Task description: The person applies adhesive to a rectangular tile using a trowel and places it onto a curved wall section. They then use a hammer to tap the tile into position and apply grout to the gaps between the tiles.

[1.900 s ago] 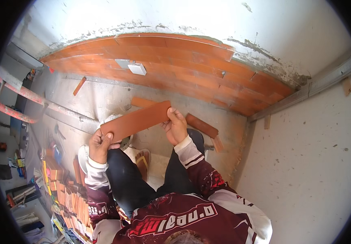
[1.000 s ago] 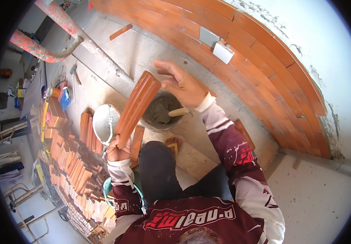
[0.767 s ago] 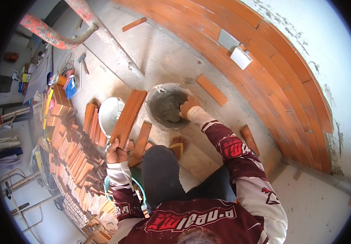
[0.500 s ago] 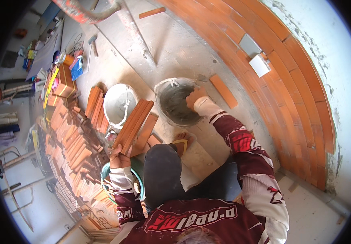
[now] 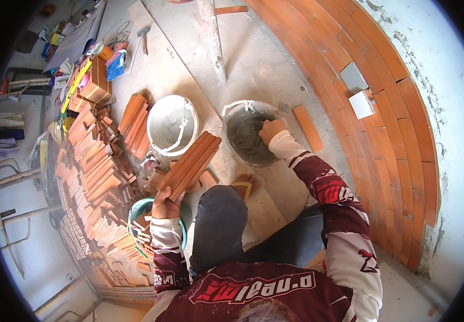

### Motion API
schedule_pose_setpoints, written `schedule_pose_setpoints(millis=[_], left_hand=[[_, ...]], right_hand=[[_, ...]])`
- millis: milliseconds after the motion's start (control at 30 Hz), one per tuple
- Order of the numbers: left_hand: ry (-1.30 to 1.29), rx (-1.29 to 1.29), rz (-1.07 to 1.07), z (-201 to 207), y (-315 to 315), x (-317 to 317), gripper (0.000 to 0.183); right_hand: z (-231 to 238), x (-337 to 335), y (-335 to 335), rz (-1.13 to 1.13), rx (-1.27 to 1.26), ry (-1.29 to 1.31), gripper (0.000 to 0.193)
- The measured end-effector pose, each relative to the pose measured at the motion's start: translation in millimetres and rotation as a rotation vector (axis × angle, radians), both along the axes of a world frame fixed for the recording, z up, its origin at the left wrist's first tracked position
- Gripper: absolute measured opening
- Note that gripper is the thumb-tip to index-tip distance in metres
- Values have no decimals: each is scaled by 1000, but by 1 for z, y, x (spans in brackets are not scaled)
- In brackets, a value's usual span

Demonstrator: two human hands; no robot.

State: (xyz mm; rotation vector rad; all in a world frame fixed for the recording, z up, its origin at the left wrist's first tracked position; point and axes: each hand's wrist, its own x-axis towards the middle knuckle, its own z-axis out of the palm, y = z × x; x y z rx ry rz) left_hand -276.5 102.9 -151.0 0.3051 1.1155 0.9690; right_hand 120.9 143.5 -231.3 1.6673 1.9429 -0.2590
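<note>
My left hand (image 5: 167, 205) is closed round the lower end of a long terracotta tile (image 5: 193, 162), holding it tilted with its grooved face up. My right hand (image 5: 273, 130) is over the right side of a bucket of grey mortar (image 5: 243, 140), its fingers curled down. Whatever those fingers grip is hidden beneath the hand. To the left of the mortar stands a white bucket (image 5: 159, 126) with a pale inside and a whitish cord over it. A single flat tile (image 5: 308, 129) lies on the floor right of the mortar bucket.
Stacked tiles (image 5: 138, 126) and a large heap of them (image 5: 100, 177) fill the left side. A teal-rimmed tub (image 5: 133, 228) is beside my left forearm. The tiled wall (image 5: 388, 155) curves along the right, with a white box (image 5: 361, 104) on it. A hammer (image 5: 143, 40) lies farther off.
The whole view has shifted, so the buckets and tiles appear farther right. The tile in my left hand shows more of its grooved face. My right hand stays at the mortar bucket.
</note>
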Motion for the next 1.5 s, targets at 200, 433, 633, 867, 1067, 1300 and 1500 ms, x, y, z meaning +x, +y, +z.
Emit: schedule_pose_setpoints(millis=[200, 433, 633, 867, 1067, 1300, 1500], left_hand=[[-22, 10, -5, 2, 1, 10, 42], [-26, -5, 55, 3, 3, 29, 41], [-21, 0, 83, 8, -4, 18, 39], [10, -16, 94, 2, -7, 12, 34], [13, -63, 72, 12, -2, 19, 32], [33, -6, 16, 16, 5, 34, 31], [95, 108, -1, 13, 21, 54, 27]], right_hand=[[-3, 11, 2, 70, 38, 81, 21], [11, -27, 35, 63, -90, -182, 22], [-2, -15, 29, -7, -172, -8, 25], [13, -14, 15, 30, -116, 113, 23], [16, 7, 0, -128, -164, 242, 28], [21, 40, -24, -220, -184, 488, 33], [17, 73, -79, -656, -175, 1040, 33]])
